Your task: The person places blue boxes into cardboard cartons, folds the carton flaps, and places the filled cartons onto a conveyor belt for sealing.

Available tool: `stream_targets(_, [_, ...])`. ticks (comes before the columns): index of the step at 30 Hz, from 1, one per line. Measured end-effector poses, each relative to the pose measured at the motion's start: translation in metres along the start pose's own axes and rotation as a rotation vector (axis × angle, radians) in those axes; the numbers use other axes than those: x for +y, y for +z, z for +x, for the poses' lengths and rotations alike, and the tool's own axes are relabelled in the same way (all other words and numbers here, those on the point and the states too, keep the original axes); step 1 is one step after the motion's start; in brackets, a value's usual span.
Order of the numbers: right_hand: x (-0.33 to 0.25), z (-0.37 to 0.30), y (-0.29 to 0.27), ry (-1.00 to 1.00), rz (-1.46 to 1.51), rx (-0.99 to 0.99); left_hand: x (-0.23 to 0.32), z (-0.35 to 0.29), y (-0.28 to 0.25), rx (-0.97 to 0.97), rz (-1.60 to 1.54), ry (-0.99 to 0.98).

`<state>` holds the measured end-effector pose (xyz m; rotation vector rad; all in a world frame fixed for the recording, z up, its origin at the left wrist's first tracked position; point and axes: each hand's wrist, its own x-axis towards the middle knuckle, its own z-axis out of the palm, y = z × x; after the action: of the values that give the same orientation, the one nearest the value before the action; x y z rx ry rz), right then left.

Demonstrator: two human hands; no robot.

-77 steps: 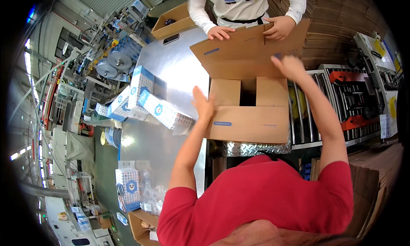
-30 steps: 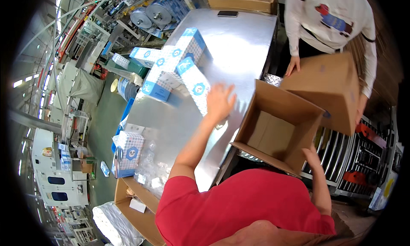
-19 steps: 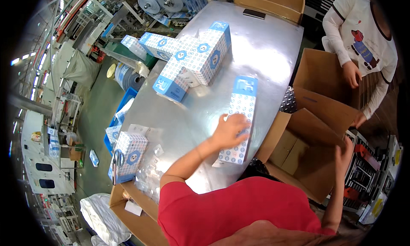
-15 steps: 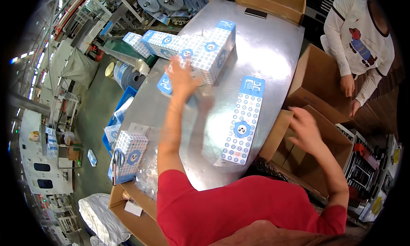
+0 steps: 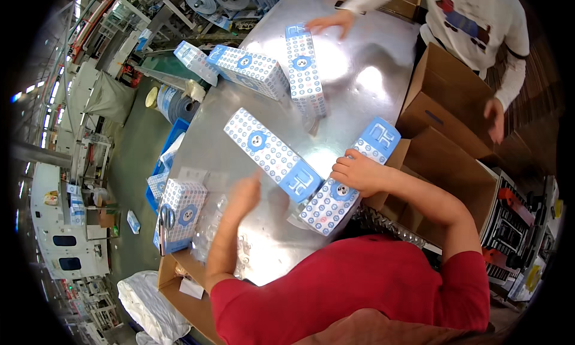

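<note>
My right hand [image 5: 358, 171] lies across a blue-and-white patterned pack [image 5: 380, 140] at the table's right edge, its fingers curled over the pack. Beside it, a second pack of the same kind [image 5: 263, 146] lies slantwise, its blue end against the first. Left of that second pack is my left hand [image 5: 244, 196], smeared by motion and apparently apart from it; its fingers cannot be made out clearly. Farther back, a co-worker's hand [image 5: 335, 24] reaches to the blue end of another patterned pack [image 5: 304, 69]. More such packs [image 5: 251, 72] lie to its left.
Open cardboard boxes [image 5: 443, 120] stand off the right edge of the metal table [image 5: 221, 132]. At the near left are a pack with scissors [image 5: 166, 218], crumpled clear plastic [image 5: 206, 240] and a cardboard box [image 5: 191, 309]. A blue crate [image 5: 157, 168] is beyond the left edge.
The packs have been shifted, and one now slants across the middle. My left hand has drawn back toward me; my right hand has moved onto the right pack. The co-worker has reached over the table.
</note>
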<state>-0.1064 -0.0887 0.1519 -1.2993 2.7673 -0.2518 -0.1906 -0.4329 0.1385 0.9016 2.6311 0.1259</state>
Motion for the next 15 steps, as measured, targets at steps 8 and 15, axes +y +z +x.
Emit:
stream_targets(8, [-0.029,-0.158,-0.102,0.491,0.632,0.784,0.024,0.07,-0.033,0.124,0.351,0.503])
stream_targets(15, [-0.116,-0.448,0.029,0.592,1.482,2.03,0.154,0.106,-0.083,0.339,-0.2,0.749])
